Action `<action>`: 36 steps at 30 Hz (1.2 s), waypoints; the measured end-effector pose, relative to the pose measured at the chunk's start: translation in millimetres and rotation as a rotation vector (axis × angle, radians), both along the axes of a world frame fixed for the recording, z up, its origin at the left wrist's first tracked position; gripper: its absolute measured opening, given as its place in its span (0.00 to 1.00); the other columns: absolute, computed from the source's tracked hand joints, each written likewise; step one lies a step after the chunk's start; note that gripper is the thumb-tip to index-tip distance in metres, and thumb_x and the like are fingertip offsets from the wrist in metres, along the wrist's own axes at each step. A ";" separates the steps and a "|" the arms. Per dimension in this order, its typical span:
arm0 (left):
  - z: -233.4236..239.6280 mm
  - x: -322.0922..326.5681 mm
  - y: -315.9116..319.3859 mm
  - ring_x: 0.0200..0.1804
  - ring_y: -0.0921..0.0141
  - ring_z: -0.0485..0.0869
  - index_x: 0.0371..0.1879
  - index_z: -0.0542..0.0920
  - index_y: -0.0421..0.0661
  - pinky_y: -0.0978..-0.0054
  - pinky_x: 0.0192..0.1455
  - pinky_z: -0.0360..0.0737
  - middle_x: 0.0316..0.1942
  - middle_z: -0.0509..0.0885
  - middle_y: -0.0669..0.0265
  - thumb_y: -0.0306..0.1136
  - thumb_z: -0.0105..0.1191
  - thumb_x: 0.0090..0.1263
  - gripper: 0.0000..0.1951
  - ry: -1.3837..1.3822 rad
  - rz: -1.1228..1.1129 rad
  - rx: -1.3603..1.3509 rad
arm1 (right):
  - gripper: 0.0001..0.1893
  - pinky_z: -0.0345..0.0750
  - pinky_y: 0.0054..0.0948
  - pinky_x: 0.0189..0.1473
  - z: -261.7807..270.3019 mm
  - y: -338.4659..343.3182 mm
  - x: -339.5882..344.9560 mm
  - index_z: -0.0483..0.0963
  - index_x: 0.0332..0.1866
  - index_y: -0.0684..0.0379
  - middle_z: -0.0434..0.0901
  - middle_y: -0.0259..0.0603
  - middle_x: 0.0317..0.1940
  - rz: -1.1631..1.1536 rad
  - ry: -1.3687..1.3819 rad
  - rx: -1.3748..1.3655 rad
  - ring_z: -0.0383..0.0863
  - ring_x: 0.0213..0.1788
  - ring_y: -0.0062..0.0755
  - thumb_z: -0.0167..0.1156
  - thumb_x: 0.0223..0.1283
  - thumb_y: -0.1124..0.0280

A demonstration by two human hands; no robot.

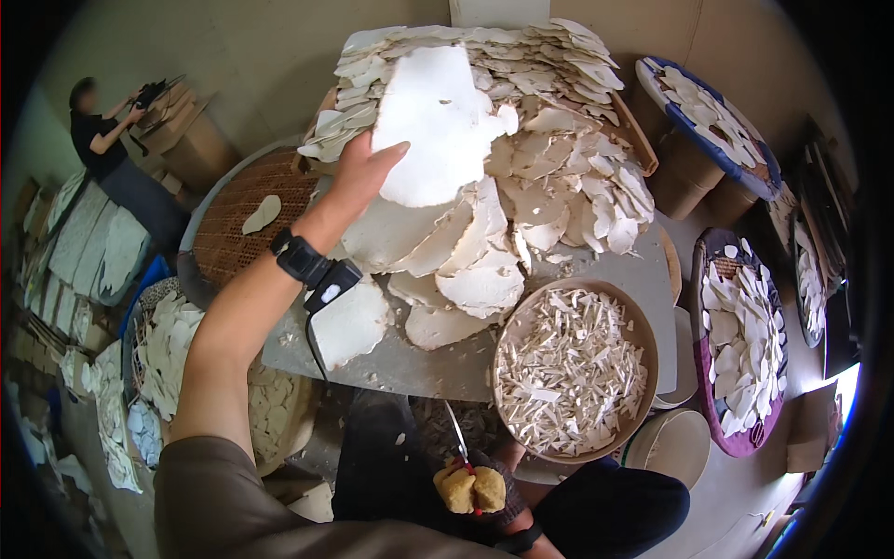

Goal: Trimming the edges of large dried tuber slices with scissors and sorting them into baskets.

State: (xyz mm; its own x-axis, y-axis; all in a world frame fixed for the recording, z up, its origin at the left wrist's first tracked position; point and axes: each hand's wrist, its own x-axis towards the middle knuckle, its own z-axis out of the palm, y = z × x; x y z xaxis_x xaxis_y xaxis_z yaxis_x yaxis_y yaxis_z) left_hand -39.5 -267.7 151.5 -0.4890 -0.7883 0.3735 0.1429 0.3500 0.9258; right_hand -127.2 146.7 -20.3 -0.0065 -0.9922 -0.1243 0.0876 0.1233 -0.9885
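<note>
My left hand (364,169) grips the lower left edge of a large flat white slice (436,129), thumb on its upper face. The slice has an irregular rim and a small dark hole, and it is held above a heap of similar slices (412,234). Low by my lap, my right hand (510,496), partly covered by a dark knitted glove or cuff, holds scissors (457,432) with red parts. Yellow foam padding (471,488) wraps their handles and hides most of my fingers. The blades point up and away from me, towards the table's near edge.
A round tub (649,412) of cut white strips stands at the grey table's (440,374) right front. Stacked slices (559,63) fill a wooden-sided tray behind. A woven tray (244,209) lies left, slice-laden trays (744,349) right. A person (105,140) stands far left by cardboard boxes.
</note>
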 end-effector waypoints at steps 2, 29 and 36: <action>-0.8 11.4 11.1 0.45 0.69 0.79 0.51 0.71 0.35 0.72 0.49 0.76 0.47 0.79 0.60 0.27 0.51 0.64 0.17 0.074 -0.071 0.215 | 0.19 0.74 0.29 0.46 3.2 0.6 -3.4 0.71 0.46 0.63 0.76 0.43 0.39 0.023 -0.031 -0.008 0.77 0.43 0.36 0.59 0.48 0.67; 3.7 85.8 36.6 0.40 0.75 0.79 0.52 0.71 0.39 0.77 0.44 0.77 0.41 0.80 0.64 0.26 0.50 0.63 0.17 -0.094 0.101 0.305 | 0.14 0.74 0.28 0.44 -5.1 16.3 9.6 0.72 0.44 0.59 0.78 0.39 0.36 0.063 0.031 -0.076 0.79 0.41 0.31 0.59 0.53 0.66; 6.2 114.2 33.0 0.47 0.70 0.78 0.53 0.69 0.35 0.73 0.52 0.75 0.46 0.78 0.59 0.24 0.49 0.63 0.18 -0.083 0.020 0.273 | 0.15 0.74 0.28 0.44 -4.6 15.5 11.8 0.70 0.44 0.61 0.78 0.40 0.36 0.061 -0.189 -0.015 0.78 0.40 0.31 0.60 0.53 0.67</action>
State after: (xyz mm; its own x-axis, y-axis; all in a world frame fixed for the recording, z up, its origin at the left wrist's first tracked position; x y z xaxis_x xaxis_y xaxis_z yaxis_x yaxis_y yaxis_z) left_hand 74.6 -234.7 157.8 -0.4922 -0.8641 0.1053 0.0585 0.0879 0.9944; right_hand -115.4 162.2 -24.9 0.0753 -0.9919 -0.1026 0.2645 0.1191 -0.9570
